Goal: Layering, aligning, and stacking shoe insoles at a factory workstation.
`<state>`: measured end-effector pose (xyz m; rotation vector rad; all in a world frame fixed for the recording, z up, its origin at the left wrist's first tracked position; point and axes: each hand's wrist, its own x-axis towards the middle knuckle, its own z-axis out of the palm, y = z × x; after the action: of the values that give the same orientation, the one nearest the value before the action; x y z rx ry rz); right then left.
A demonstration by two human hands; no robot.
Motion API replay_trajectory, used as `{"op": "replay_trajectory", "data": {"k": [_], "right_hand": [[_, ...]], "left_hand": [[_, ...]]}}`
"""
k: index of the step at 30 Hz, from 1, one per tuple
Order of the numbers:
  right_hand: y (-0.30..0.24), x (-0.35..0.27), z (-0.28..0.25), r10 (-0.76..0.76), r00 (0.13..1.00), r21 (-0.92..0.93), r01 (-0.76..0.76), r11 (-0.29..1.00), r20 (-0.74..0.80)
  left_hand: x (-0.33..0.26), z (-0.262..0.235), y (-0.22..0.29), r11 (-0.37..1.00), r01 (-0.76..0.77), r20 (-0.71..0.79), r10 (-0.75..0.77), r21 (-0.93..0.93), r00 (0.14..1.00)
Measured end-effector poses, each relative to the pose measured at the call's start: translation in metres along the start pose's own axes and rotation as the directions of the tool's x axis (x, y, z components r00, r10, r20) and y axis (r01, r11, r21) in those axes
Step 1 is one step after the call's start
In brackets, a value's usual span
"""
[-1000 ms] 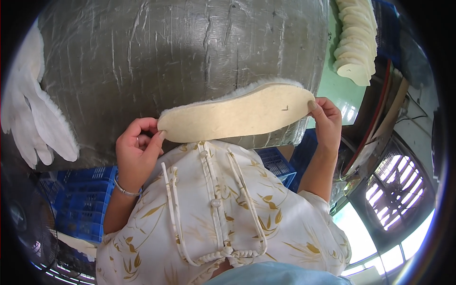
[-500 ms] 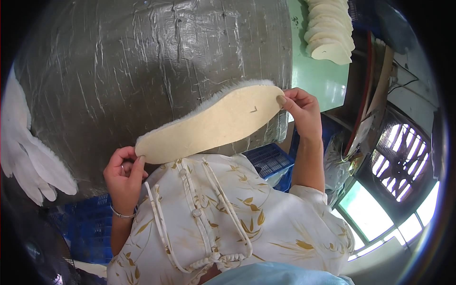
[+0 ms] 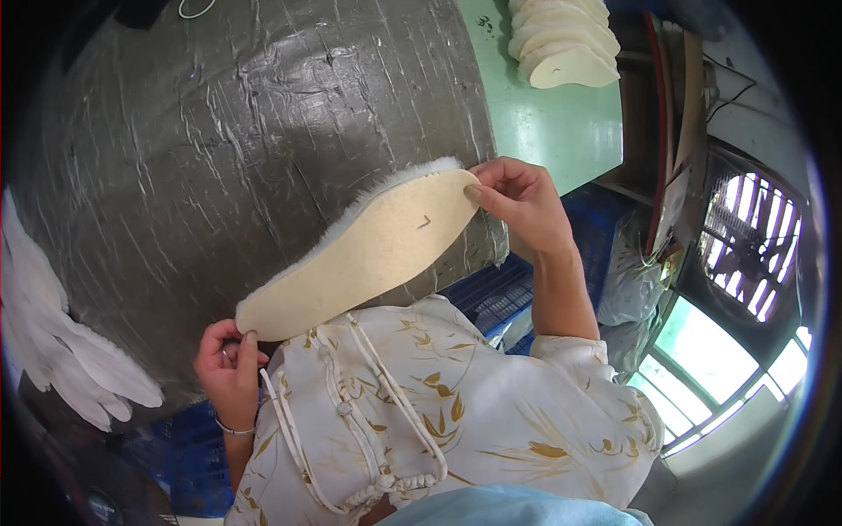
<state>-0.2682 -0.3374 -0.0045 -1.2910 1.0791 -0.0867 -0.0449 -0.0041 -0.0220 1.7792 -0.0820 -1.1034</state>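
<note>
Above the grey table (image 3: 219,131), near the chest, both hands hold a cream insole (image 3: 364,254) aslant: left hand (image 3: 228,359) pinches its near-left end, right hand (image 3: 522,202) pinches its far-right end. Stacked insoles (image 3: 561,39) lie far right.

Broad bare stretch of grey plastic-wrapped table top (image 3: 263,131) open to the far left, passable above and beyond the fleece-edged insole (image 3: 368,254). Hemmed on the left edge by a fan of white insoles (image 3: 61,351). Far right blocked by a stack of cream insoles (image 3: 561,44) on the green bench (image 3: 553,123). Near side closed by blue crates (image 3: 500,294).
</note>
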Motion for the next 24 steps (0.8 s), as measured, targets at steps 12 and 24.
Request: {"op": "replay_trajectory", "data": {"k": [12, 24], "right_hand": [[0.011, -0.003, 0.004, -0.123, 0.992, -0.153, 0.119, 0.981, -0.016], [0.002, -0.045, 0.022, -0.852, 0.524, -0.426, 0.772, 0.472, 0.005]], "left_hand": [[-0.006, 0.001, 0.028, 0.76, -0.259, -0.093, 0.386, 0.597, 0.918], [0.069, 0.155, 0.156, 0.863, -0.401, 0.808, -0.015, 0.308, 0.589]]}}
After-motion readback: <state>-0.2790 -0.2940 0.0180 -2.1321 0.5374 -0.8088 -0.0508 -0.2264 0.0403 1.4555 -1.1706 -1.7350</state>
